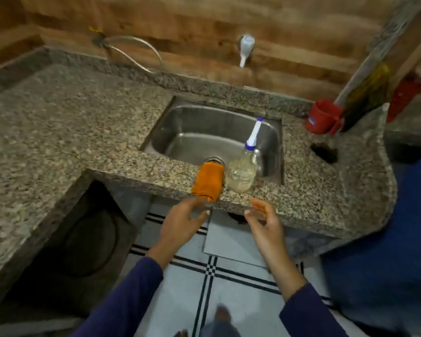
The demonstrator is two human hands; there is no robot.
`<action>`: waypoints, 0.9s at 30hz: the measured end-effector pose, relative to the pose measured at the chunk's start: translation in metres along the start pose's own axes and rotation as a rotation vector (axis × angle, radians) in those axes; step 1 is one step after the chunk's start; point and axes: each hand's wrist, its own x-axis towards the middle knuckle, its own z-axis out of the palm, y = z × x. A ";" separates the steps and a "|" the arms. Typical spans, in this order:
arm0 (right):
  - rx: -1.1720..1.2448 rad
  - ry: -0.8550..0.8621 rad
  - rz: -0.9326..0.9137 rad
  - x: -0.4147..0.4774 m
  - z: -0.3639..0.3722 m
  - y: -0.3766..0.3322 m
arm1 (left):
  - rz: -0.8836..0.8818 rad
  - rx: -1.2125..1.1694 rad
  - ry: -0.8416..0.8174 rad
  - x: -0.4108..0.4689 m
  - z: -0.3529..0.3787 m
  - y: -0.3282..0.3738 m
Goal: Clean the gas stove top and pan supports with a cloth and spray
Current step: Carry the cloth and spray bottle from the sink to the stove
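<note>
A folded orange cloth [208,182] lies on the front edge of the granite counter [71,132], just ahead of the sink. Right beside it stands a clear spray bottle [242,172] with a white and blue nozzle, tilted back over the basin. My left hand [182,224] hovers open just below the cloth, fingertips close to its lower edge. My right hand [265,223] is open too, a little below and right of the bottle, touching nothing. No gas stove shows in this view.
A steel sink [204,137] is set into the counter, with a white tap [246,48] on the wooden wall above. A red cup [322,116] stands at the back right. A dark recess [83,239] opens under the counter at left. Tiled floor lies below.
</note>
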 end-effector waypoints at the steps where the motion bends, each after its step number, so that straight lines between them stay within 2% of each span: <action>1: -0.020 0.024 0.004 0.015 -0.003 0.003 | -0.014 -0.009 0.000 0.019 0.009 -0.002; 7: -0.127 0.004 0.019 0.106 0.000 0.009 | -0.091 0.247 0.172 0.108 0.046 -0.004; 14: -0.196 -0.135 -0.056 0.179 0.033 0.022 | -0.226 0.632 -0.037 0.163 0.072 -0.019; 17: -0.144 -0.114 -0.104 0.191 0.040 0.032 | -0.206 0.697 -0.034 0.171 0.079 -0.025; 20: -0.126 -0.148 -0.158 0.202 0.039 0.034 | -0.222 0.615 0.013 0.179 0.072 -0.029; 23: -0.075 -0.217 -0.144 0.215 0.044 0.026 | -0.237 0.361 0.113 0.182 0.048 -0.036; 27: -0.007 -0.359 -0.159 0.230 0.081 0.000 | -0.347 0.031 0.183 0.182 -0.003 -0.057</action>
